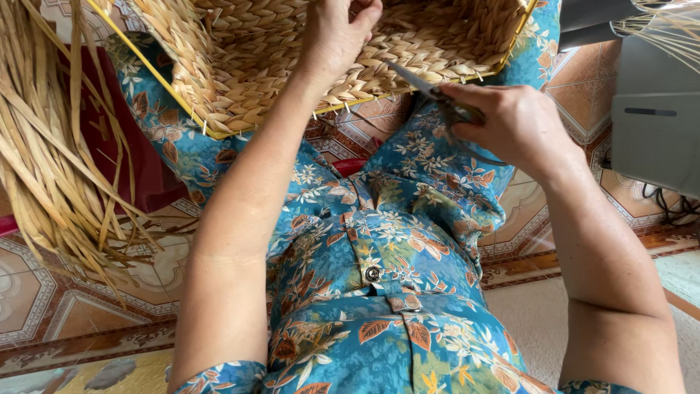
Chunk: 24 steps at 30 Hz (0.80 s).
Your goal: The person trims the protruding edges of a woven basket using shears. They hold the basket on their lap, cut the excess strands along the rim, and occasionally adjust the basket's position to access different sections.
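While the person sits with knees apart in blue flowered clothing (379,241), one woven basket (321,51) of pale plaited straw rests across the lap, tipped so that its braided side faces up and its thin yellow frame (157,76) runs along the edge. From where I stand, the left hand (337,36) lies on the weave near the basket's middle, fingers curled down and pressed into the plaits; the fingertips run off the upper edge of view, so I cannot tell whether they pinch a strand. The right hand (510,124) sits just beside the basket's lower rim, closed into a loose fist around the handles of one pair of scissors (430,91). The blades are narrow and nearly together, pointing up and left, their tips touching the weave close under the left wrist. Both forearms are bare.

Counting what lies about: one basket, one pair of scissors, two hands at work. One big bundle of loose dried straw (51,146) hangs at the left, well apart from the hands, in front of a dark red cloth (146,168). One grey box (656,124) stands at the right edge, with dark cables (667,204) below it, on the patterned tile floor (87,292).
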Each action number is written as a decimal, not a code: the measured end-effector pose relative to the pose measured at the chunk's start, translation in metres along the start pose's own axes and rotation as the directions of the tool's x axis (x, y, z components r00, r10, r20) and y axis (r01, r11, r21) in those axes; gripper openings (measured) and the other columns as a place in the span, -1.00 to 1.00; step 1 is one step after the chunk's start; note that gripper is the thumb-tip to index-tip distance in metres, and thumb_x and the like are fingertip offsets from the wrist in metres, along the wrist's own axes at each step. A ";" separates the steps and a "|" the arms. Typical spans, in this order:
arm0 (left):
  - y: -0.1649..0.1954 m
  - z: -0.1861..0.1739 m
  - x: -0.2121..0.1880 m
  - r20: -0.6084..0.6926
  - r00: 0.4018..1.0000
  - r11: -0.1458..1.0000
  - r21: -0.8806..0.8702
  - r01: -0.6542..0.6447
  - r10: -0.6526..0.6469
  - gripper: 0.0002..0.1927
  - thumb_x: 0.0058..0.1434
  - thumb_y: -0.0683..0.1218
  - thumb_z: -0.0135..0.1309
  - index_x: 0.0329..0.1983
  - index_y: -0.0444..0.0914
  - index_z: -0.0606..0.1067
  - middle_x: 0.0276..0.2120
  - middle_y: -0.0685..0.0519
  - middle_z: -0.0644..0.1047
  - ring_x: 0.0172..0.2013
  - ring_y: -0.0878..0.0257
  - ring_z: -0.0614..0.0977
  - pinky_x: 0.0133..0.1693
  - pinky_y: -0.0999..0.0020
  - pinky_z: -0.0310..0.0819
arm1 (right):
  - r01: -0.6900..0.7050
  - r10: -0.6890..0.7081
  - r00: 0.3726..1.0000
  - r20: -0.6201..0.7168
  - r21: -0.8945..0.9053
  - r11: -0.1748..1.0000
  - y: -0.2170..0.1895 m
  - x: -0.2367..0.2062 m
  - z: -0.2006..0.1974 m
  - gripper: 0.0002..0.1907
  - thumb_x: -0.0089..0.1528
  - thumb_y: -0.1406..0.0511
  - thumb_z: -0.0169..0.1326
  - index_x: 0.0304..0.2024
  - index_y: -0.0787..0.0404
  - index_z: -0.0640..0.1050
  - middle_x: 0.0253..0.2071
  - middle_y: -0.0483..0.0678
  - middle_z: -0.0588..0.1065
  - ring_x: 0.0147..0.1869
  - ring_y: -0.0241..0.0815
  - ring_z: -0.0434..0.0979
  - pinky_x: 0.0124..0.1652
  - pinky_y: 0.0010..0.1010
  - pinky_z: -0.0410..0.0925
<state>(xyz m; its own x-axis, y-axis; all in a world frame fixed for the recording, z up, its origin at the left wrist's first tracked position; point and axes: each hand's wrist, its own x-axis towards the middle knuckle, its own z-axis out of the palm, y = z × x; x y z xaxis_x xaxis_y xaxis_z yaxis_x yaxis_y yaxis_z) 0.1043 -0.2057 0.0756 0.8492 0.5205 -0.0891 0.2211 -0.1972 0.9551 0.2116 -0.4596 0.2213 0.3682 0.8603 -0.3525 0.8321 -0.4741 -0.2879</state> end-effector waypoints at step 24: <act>-0.006 0.022 -0.026 0.182 0.955 0.955 0.139 -0.261 0.235 -0.90 0.17 -0.21 0.27 -0.41 -0.23 0.56 -0.44 0.09 0.58 -0.42 0.36 0.66 -0.37 0.40 0.66 | 0.029 -0.015 0.996 0.086 -0.165 0.986 -0.002 -0.015 -0.007 -0.33 0.17 0.00 0.26 0.36 -0.25 0.49 -0.20 -0.08 0.62 -0.25 -0.07 0.65 -0.25 -0.20 0.51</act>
<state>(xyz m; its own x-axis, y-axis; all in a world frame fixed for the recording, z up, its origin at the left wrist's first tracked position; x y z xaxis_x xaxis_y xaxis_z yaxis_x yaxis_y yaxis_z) 0.0912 -0.2365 0.0663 0.9501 0.2994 0.0874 0.0561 -0.4397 0.8964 0.2070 -0.4699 0.2336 0.3188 0.8477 -0.4239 0.8994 -0.4117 -0.1468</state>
